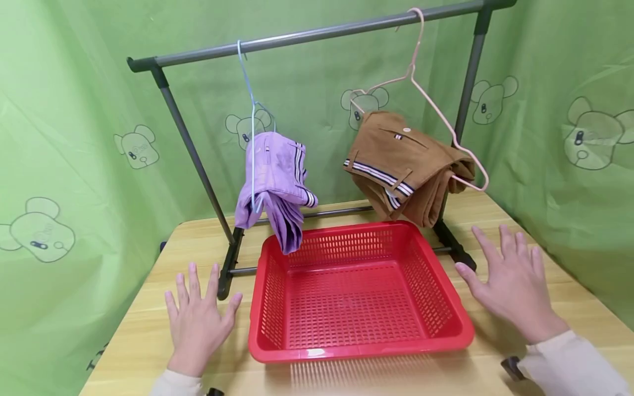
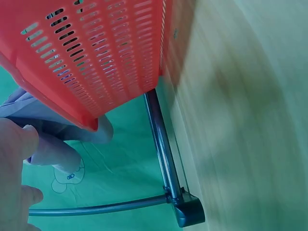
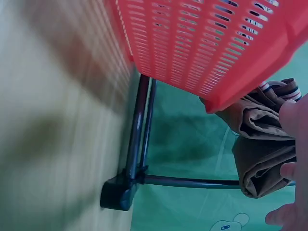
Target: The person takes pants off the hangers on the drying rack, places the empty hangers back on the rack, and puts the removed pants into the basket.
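My left hand [image 1: 198, 324] is spread with straight fingers over the table, left of a red plastic basket [image 1: 361, 351]. On the basket's other side my right hand [image 1: 515, 280] is likewise spread, fingers pointing forward. Neither hand holds anything. The basket has slotted walls and nothing lies in it. Folded purple trousers [image 1: 277, 165] hang from a blue hanger [image 1: 253, 143] above the basket's back left corner. Folded brown trousers [image 1: 391, 148] hang tilted on a pink hanger [image 1: 436, 107] at the right. Both wrist views show the slotted basket sides close to the hands.
A dark metal clothes rack [image 1: 317, 36] stands behind the basket, its feet [image 1: 453, 247] on the wooden table [image 1: 148, 308]. Green curtain [image 1: 74, 137] with mouse-like drawings surrounds the table at the back and sides.
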Tool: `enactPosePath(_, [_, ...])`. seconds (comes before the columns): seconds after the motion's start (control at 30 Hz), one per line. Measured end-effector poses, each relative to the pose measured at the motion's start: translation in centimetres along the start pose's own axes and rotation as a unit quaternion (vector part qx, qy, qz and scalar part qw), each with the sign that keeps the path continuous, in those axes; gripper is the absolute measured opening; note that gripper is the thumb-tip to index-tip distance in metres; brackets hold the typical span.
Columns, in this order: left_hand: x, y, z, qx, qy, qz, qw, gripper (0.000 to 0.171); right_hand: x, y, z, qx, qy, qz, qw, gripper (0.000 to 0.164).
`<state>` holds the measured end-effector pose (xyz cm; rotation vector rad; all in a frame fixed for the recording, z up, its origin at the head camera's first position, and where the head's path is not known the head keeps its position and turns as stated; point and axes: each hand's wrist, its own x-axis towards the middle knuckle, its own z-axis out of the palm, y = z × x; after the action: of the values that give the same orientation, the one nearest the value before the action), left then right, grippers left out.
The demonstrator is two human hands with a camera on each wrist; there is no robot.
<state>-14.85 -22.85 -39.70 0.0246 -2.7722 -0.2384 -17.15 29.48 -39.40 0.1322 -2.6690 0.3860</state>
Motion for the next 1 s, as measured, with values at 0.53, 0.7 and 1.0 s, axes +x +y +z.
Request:
enactPosePath(0.53, [0.7, 1.3, -0.8, -0.023, 0.005, 0.011, 0.9997, 0.078, 3.5, -0.7, -3.9, 0.044, 0.037, -0.012, 0.998, 0.078])
enactPosePath(0.7, [1.0, 1.9, -1.0, -0.036, -0.004, 0.012, 0.9993, 0.078, 4.4, -0.9, -5.0, 0.084, 0.06, -0.006, 0.995, 0.076])
enactPosePath(1.0, [1.7, 3.5, -1.1, -0.117, -0.022, 0.023, 0.9927, 0.076, 5.8, -1.6, -6.3, 0.167, 0.092, 0.018, 0.982, 0.07])
